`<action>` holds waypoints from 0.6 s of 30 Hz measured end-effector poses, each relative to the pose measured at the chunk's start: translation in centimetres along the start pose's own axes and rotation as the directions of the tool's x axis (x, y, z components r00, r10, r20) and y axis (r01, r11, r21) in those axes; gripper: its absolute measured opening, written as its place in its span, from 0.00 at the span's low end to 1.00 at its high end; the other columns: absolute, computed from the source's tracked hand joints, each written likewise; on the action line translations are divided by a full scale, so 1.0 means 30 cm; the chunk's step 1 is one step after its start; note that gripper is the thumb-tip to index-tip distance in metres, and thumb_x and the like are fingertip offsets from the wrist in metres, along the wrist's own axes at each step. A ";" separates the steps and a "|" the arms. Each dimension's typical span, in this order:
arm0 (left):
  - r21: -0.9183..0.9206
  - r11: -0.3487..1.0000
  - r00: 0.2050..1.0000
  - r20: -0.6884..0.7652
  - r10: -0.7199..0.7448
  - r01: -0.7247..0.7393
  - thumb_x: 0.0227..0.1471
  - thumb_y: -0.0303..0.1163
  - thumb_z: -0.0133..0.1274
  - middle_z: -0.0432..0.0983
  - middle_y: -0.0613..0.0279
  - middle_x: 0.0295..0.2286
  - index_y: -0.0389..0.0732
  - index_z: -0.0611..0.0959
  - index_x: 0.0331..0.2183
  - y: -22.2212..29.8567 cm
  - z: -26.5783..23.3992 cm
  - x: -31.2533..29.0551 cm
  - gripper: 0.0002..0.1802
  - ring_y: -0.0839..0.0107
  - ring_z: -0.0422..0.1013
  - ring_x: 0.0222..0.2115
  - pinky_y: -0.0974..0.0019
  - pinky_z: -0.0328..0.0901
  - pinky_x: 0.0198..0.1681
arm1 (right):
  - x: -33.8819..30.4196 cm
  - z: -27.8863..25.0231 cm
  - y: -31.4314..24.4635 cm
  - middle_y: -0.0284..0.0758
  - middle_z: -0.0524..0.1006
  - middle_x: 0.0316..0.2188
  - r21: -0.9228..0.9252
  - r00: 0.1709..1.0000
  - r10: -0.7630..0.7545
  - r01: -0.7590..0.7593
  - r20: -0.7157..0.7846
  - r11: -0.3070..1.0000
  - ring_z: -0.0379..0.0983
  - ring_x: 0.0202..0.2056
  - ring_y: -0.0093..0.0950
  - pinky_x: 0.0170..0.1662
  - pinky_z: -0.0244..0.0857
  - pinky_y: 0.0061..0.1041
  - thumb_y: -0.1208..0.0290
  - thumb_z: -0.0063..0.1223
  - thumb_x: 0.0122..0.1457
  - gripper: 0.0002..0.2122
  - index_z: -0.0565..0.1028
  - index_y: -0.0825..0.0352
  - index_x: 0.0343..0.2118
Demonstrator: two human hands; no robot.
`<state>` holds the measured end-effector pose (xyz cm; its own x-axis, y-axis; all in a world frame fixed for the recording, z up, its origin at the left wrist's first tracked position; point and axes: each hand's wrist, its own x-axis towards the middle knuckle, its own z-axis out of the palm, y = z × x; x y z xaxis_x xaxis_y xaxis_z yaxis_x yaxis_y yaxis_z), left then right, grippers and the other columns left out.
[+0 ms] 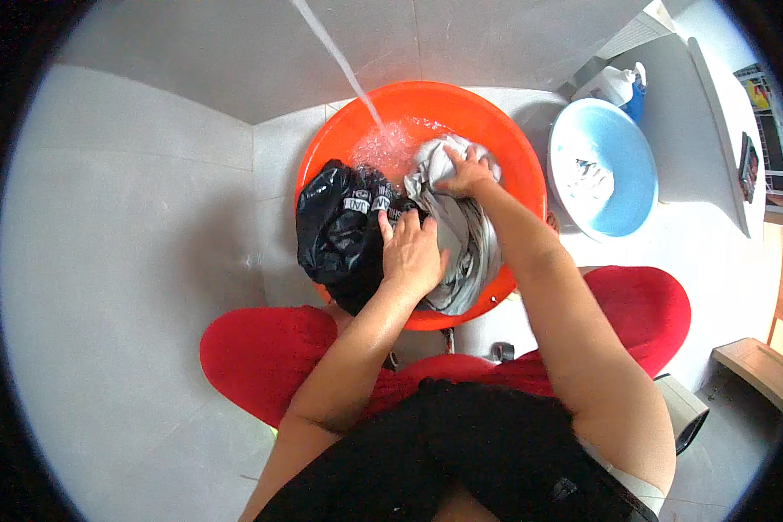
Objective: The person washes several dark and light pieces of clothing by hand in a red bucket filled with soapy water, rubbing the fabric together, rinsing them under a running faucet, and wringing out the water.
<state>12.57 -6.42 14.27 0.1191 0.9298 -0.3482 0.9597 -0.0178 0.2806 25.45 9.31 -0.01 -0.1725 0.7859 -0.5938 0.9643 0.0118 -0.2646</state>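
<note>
An orange basin [505,130] stands on the floor between my knees, with water running into its far left part. In its left half lies a bunched black garment [339,235], wet and shiny, with a band of white lettering. A light grey garment [470,248] fills the right half. My left hand [411,255] rests with fingers spread where the two garments meet. Farther off, my right hand [470,172] presses on the upper part of the grey garment, its fingers stretched apart. Neither hand is closed round the cloth.
A stream of water [344,65] falls from above. To the right stands a light blue basin [639,174] with some white cloth [592,180] in it, and behind it a white and blue bottle [616,84]. Grey tiled walls [148,174] close in on the left and far side.
</note>
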 end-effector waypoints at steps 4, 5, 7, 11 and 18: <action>-0.389 0.914 0.993 0.033 -0.111 0.115 0.45 0.45 0.56 0.60 0.40 0.51 0.33 0.64 0.52 -0.030 0.067 0.184 0.37 0.49 0.58 0.53 0.50 0.50 0.58 | 0.116 0.118 0.051 0.44 0.66 0.53 0.021 0.924 -0.158 0.161 0.347 0.987 0.64 0.54 0.39 0.55 0.58 0.37 0.48 0.52 0.43 0.36 0.60 0.53 0.58; -0.416 0.898 0.990 0.068 -0.127 0.144 0.45 0.45 0.56 0.57 0.39 0.53 0.33 0.59 0.55 -0.030 0.112 0.231 0.42 0.48 0.57 0.54 0.52 0.51 0.57 | 0.186 0.208 0.121 0.44 0.71 0.49 0.012 0.897 -0.224 0.238 0.380 0.971 0.68 0.51 0.38 0.54 0.60 0.34 0.49 0.49 0.46 0.33 0.63 0.57 0.56; -0.348 0.909 0.968 0.174 -0.180 0.232 0.41 0.48 0.59 0.50 0.37 0.56 0.31 0.47 0.59 -0.081 0.209 0.223 0.55 0.48 0.52 0.57 0.50 0.47 0.59 | 0.037 0.156 0.046 0.42 0.71 0.50 0.055 0.804 -0.340 0.360 0.488 0.931 0.67 0.51 0.39 0.53 0.61 0.35 0.53 0.46 0.50 0.25 0.68 0.59 0.51; -0.053 0.993 0.943 0.324 -0.082 0.104 0.43 0.51 0.55 0.50 0.43 0.58 0.29 0.45 0.59 -0.003 0.266 0.170 0.55 0.54 0.44 0.61 0.48 0.32 0.62 | -0.189 0.091 0.075 0.40 0.71 0.50 -0.165 0.849 -0.309 0.410 0.428 0.897 0.67 0.52 0.36 0.53 0.61 0.38 0.58 0.42 0.53 0.22 0.68 0.60 0.52; 0.111 0.989 0.909 0.415 0.043 -0.097 0.46 0.45 0.49 0.56 0.51 0.57 0.31 0.59 0.56 -0.014 0.322 0.172 0.41 0.54 0.42 0.62 0.45 0.27 0.62 | -0.137 -0.076 -0.060 0.38 0.77 0.41 -0.447 0.911 -0.215 0.365 0.351 0.817 0.74 0.44 0.32 0.46 0.67 0.35 0.59 0.41 0.55 0.17 0.77 0.62 0.40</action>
<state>15.24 -5.17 3.70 0.2551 0.6919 -0.6754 0.9658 -0.1489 0.2123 24.89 7.48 4.64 -0.4354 0.4967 -0.7508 0.8143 0.5730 -0.0930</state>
